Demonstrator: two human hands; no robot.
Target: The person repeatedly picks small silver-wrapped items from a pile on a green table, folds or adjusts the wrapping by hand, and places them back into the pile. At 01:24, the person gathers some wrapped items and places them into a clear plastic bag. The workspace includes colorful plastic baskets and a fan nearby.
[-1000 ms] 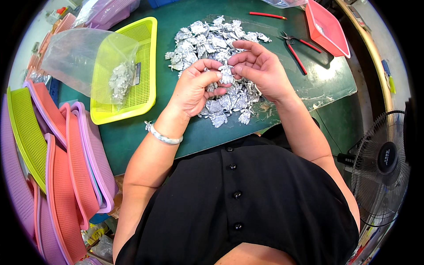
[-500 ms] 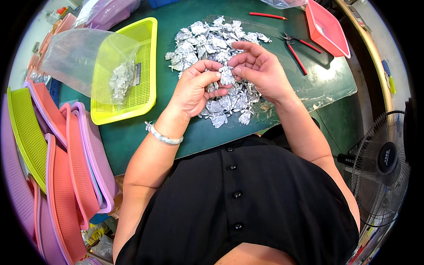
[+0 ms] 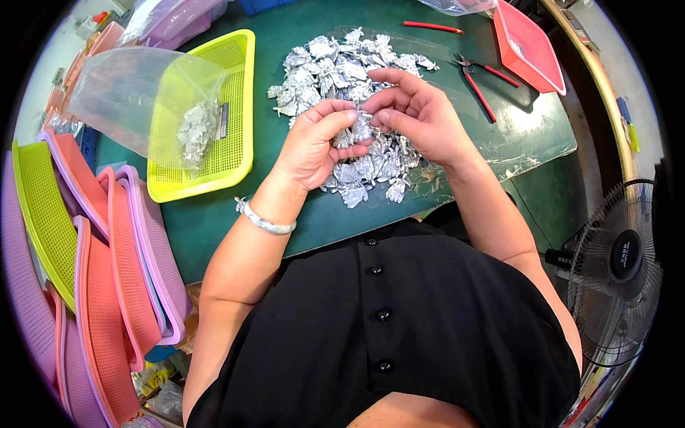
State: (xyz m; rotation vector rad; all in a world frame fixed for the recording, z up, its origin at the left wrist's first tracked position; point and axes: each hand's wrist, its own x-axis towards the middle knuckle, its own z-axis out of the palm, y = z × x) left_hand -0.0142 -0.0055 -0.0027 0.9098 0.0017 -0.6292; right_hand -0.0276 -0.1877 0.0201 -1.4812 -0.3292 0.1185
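Note:
A small silvery metal casting (image 3: 362,129), smeared by motion, is held between my two hands. My left hand (image 3: 317,141) pinches its left side between thumb and forefinger, the other fingers curled beneath. At its right side, the thumb and forefinger of my right hand (image 3: 422,116) close on the piece, with the other fingers bent above. Both hands are over a heap of similar flat, jagged castings (image 3: 307,87) on the green table (image 3: 325,221). One more small piece (image 3: 240,205) lies beside my left wrist, which wears a pale bangle.
Left of the heap, a yellow-green basket (image 3: 242,107) holds a clear plastic bag (image 3: 121,93) with metal pieces in it. Red-handled nippers (image 3: 479,93), a red stick-like tool (image 3: 432,27) and a pink tray (image 3: 531,50) lie rightward. Stacked baskets (image 3: 107,299) stand left; a fan (image 3: 621,264) right.
The casting between my fingers has turned and now looks blurred. My right fingers have shifted slightly left; my left hand has hardly moved.

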